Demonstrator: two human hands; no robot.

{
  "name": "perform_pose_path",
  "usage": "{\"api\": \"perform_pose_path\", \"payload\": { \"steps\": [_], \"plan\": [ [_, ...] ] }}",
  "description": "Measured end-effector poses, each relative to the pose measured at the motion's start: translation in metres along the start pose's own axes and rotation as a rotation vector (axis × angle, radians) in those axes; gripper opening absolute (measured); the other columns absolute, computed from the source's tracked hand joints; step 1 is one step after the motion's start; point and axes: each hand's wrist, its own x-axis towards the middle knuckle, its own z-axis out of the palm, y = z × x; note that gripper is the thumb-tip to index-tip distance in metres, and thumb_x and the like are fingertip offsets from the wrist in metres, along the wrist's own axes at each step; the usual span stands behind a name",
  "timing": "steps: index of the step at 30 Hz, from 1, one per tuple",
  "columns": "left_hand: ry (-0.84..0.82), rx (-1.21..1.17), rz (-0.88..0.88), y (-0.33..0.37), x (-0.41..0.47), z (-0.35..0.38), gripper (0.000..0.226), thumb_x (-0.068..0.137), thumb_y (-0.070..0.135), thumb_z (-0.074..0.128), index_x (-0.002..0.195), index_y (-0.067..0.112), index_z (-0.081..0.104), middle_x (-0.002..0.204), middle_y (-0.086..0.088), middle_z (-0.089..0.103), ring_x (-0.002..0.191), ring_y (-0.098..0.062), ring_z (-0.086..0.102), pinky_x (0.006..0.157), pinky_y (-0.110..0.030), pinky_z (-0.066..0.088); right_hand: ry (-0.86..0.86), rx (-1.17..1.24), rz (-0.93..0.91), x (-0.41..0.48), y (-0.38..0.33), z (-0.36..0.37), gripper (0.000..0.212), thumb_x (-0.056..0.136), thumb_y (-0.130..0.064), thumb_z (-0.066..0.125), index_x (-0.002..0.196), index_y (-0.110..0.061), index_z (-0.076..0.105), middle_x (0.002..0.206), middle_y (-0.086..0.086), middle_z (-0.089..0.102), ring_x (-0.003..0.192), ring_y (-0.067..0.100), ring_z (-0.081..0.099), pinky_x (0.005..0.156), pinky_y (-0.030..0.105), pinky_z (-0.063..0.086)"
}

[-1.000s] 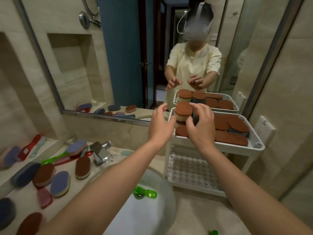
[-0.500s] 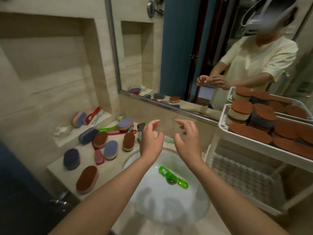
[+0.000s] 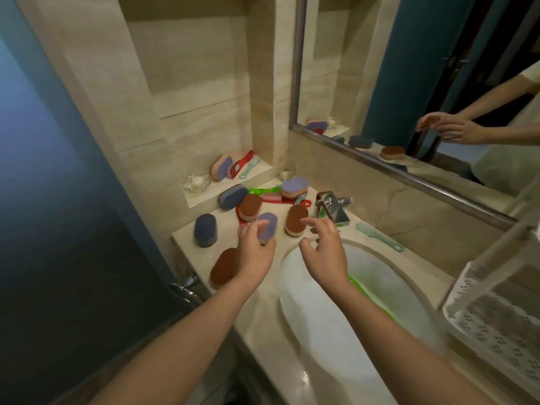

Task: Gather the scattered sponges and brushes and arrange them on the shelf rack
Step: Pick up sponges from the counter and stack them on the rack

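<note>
Several oval sponges lie scattered on the counter [image 3: 263, 311] left of the sink [image 3: 350, 317]. My left hand [image 3: 253, 255] grips a blue sponge [image 3: 268, 226] by its near end. Open with spread fingers, my right hand [image 3: 325, 254] hovers just beside a brown sponge [image 3: 296, 220]. Further sponges: dark blue [image 3: 205, 229], brown [image 3: 223, 267], another brown [image 3: 250, 206], purple on pink [image 3: 293, 187]. Red and green brushes [image 3: 273, 197] lie under them. A teal brush [image 3: 380, 238] rests behind the basin; a green brush [image 3: 372, 298] lies inside it. The white shelf rack [image 3: 496, 320] shows at the right edge.
A wall ledge [image 3: 257, 173] holds a sponge [image 3: 222, 167], a red brush [image 3: 241, 164], a teal brush [image 3: 250, 168] and a glass dish [image 3: 195, 182]. The chrome faucet [image 3: 333, 207] stands behind the sink. A mirror [image 3: 409, 83] covers the back wall; a dark door [image 3: 43, 200] is left.
The view swung left from the rack to the counter. Both hands moved from the rack's top tray down to the sponges; my left hand took hold of the blue sponge.
</note>
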Motion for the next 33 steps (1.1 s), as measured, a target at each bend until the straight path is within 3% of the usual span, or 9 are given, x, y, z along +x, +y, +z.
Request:
{"api": "perform_pose_path", "payload": {
  "steps": [6,10,17,20,24,28,31,33],
  "plan": [
    [-0.058,0.208,-0.119,-0.056,0.015,-0.033,0.034,0.083,0.015,0.063,0.11,0.034,0.053,0.119,0.004,0.051,0.102,-0.015,0.057,0.093,-0.038,0.049,-0.161,-0.048,0.085,0.006,0.014,0.064,0.037,0.085,-0.019,0.055,0.12,-0.029,0.058,0.125,-0.008,0.05,0.113,0.011,0.053,0.087,0.032,0.05],
    [-0.123,0.383,-0.195,-0.087,0.033,-0.043,0.047,0.079,0.026,0.068,0.124,0.026,0.054,0.128,-0.002,0.05,0.113,-0.023,0.053,0.097,-0.04,0.046,-0.24,-0.081,0.129,0.014,0.019,0.099,0.037,0.085,-0.02,0.057,0.121,-0.026,0.058,0.126,-0.006,0.052,0.111,0.013,0.055,0.088,0.03,0.049],
    [-0.298,0.673,-0.2,-0.137,0.056,-0.043,0.087,0.075,0.045,0.071,0.146,0.024,0.025,0.144,-0.004,0.032,0.127,-0.028,0.041,0.104,-0.038,0.037,-0.307,-0.122,0.189,0.037,0.029,0.14,0.038,0.085,-0.017,0.057,0.123,-0.022,0.059,0.125,-0.002,0.054,0.111,0.017,0.055,0.092,0.032,0.048],
    [-0.345,0.757,-0.201,-0.15,0.067,-0.042,0.098,0.072,0.052,0.069,0.149,0.022,0.016,0.143,-0.007,0.035,0.126,-0.029,0.041,0.103,-0.039,0.036,-0.302,-0.151,0.225,0.049,0.034,0.154,0.038,0.087,-0.017,0.056,0.125,-0.022,0.058,0.127,0.001,0.053,0.112,0.019,0.056,0.088,0.027,0.044],
    [-0.254,0.652,-0.219,-0.147,0.092,-0.045,0.101,0.063,0.064,0.066,0.144,0.023,0.023,0.137,-0.007,0.041,0.124,-0.028,0.044,0.099,-0.041,0.041,-0.275,-0.199,0.283,0.074,0.036,0.169,0.042,0.09,-0.021,0.058,0.131,-0.02,0.052,0.138,0.006,0.049,0.114,0.025,0.057,0.087,0.028,0.044],
    [-0.165,0.514,-0.2,-0.135,0.13,-0.045,0.093,0.06,0.055,0.075,0.136,0.024,0.03,0.134,-0.003,0.043,0.123,-0.025,0.043,0.094,-0.04,0.047,-0.308,-0.243,0.306,0.098,0.04,0.183,0.052,0.09,-0.021,0.059,0.14,-0.017,0.043,0.147,0.012,0.038,0.123,0.032,0.052,0.099,0.039,0.046],
    [-0.148,0.472,-0.162,-0.131,0.151,-0.044,0.086,0.062,0.049,0.075,0.133,0.024,0.034,0.131,-0.002,0.044,0.122,-0.024,0.043,0.091,-0.04,0.048,-0.351,-0.257,0.308,0.113,0.045,0.194,0.059,0.088,-0.018,0.059,0.144,-0.021,0.04,0.153,0.015,0.025,0.135,0.034,0.039,0.108,0.037,0.037],
    [-0.154,0.454,-0.143,-0.132,0.16,-0.043,0.082,0.064,0.049,0.074,0.133,0.025,0.036,0.13,-0.001,0.045,0.121,-0.024,0.044,0.091,-0.043,0.049,-0.417,-0.301,0.292,0.121,0.051,0.202,0.061,0.088,-0.015,0.056,0.145,-0.028,0.039,0.159,0.017,0.01,0.144,0.037,0.021,0.114,0.038,0.027]
  ]
}}
